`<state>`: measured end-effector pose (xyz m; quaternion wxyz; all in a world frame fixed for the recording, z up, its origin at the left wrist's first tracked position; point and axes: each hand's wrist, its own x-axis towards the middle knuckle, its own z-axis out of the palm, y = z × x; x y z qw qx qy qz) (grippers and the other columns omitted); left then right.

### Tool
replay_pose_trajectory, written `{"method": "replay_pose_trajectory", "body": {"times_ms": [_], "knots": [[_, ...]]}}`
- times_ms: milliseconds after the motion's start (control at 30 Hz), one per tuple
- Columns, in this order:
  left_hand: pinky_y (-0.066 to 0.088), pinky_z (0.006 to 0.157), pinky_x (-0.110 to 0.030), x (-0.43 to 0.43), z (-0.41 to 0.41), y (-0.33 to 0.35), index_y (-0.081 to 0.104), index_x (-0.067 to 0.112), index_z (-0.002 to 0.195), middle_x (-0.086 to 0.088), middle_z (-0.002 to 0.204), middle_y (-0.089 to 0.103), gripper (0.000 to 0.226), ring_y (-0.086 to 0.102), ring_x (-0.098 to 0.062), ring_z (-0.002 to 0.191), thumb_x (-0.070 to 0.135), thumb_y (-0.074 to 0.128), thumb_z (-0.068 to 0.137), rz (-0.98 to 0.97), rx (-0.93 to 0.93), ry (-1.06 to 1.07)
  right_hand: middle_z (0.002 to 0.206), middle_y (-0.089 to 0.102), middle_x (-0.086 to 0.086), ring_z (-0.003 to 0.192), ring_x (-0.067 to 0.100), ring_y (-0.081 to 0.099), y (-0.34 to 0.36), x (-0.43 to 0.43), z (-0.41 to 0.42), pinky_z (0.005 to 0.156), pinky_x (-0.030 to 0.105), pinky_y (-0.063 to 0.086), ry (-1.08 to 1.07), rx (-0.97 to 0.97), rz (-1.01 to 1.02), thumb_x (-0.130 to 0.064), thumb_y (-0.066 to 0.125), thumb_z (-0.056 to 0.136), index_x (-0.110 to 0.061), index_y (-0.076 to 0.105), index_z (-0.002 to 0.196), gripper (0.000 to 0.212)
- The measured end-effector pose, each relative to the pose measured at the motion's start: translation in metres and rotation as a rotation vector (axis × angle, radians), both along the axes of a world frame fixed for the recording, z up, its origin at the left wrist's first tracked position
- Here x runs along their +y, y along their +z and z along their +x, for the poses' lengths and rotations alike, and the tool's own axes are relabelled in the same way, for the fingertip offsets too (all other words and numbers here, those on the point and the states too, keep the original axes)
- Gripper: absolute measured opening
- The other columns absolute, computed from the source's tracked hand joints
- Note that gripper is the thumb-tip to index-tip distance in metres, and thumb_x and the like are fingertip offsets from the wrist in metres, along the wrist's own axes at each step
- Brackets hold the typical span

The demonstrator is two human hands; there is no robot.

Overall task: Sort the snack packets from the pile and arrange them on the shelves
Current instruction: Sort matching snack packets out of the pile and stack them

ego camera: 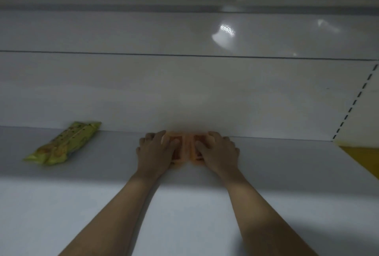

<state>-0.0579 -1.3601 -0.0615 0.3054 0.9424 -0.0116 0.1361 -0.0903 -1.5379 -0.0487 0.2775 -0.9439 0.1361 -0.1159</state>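
The left hand (156,151) and the right hand (218,152) are laid palm-down, fingers curled over the orange packets (185,149), which are held flat at the back of the white shelf (276,163), against its rear panel (184,91). No print can be read on them through the blur. A green-yellow packet (62,144), its lettering likewise unreadable, is seen lying well apart to the left.

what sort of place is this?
Probably a shop or stockroom: white display shelf, slotted upright at its right end, a green snack packet and orange packets lying on it.
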Motion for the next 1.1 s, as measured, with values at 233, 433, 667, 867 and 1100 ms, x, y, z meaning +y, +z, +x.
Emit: {"method": "replay_pose_trajectory", "body": {"times_ms": [233, 433, 667, 867, 1100], "knots": [[0.035, 0.099, -0.043, 0.002, -0.016, -0.005, 0.067, 0.034, 0.119, 0.004, 0.126, 0.061, 0.057, 0.045, -0.026, 0.123, 0.063, 0.038, 0.08, 0.215, -0.281, -0.2, 0.12, 0.067, 0.0, 0.117, 0.023, 0.058, 0.008, -0.005, -0.013, 0.092, 0.03, 0.041, 0.078, -0.048, 0.13, -0.038, 0.071, 0.082, -0.03, 0.065, 0.119, 0.039], [0.021, 0.108, -0.043, -0.015, -0.023, -0.006, 0.074, 0.024, 0.108, 0.004, 0.113, 0.071, 0.045, 0.063, -0.021, 0.116, 0.046, 0.04, 0.089, 0.412, -0.447, -0.418, 0.127, 0.065, 0.005, 0.121, 0.021, 0.057, 0.016, -0.028, -0.009, 0.095, 0.024, 0.038, -0.067, -0.056, 0.245, -0.024, 0.075, 0.082, -0.016, 0.066, 0.125, 0.044], [0.031, 0.106, -0.055, -0.027, -0.029, -0.005, 0.072, 0.027, 0.106, 0.005, 0.109, 0.07, 0.041, 0.067, -0.022, 0.103, 0.05, 0.043, 0.086, 0.514, -0.378, -0.568, 0.12, 0.067, 0.004, 0.114, 0.025, 0.06, 0.016, -0.055, -0.016, 0.084, 0.026, 0.043, -0.153, 0.06, 0.177, -0.024, 0.077, 0.077, -0.019, 0.067, 0.115, 0.039], [0.021, 0.11, -0.056, -0.049, -0.027, 0.024, 0.054, 0.031, 0.113, 0.004, 0.122, 0.061, 0.049, 0.06, -0.026, 0.111, 0.062, 0.026, 0.089, 0.685, -0.134, -0.523, 0.123, 0.057, 0.01, 0.117, 0.032, 0.05, 0.017, -0.057, -0.014, 0.095, 0.035, 0.04, -0.231, 0.203, -0.068, -0.05, 0.074, 0.071, -0.016, 0.065, 0.115, 0.055], [0.018, 0.113, -0.052, -0.061, -0.024, 0.012, 0.046, 0.025, 0.13, 0.002, 0.155, 0.036, 0.044, 0.044, -0.026, 0.132, 0.054, 0.032, 0.099, 0.608, -0.108, -0.516, 0.119, 0.056, 0.006, 0.117, 0.029, 0.051, 0.014, -0.052, -0.011, 0.097, 0.036, 0.04, 0.016, 0.125, -0.171, -0.049, 0.052, 0.093, -0.031, 0.067, 0.114, 0.032]]}}
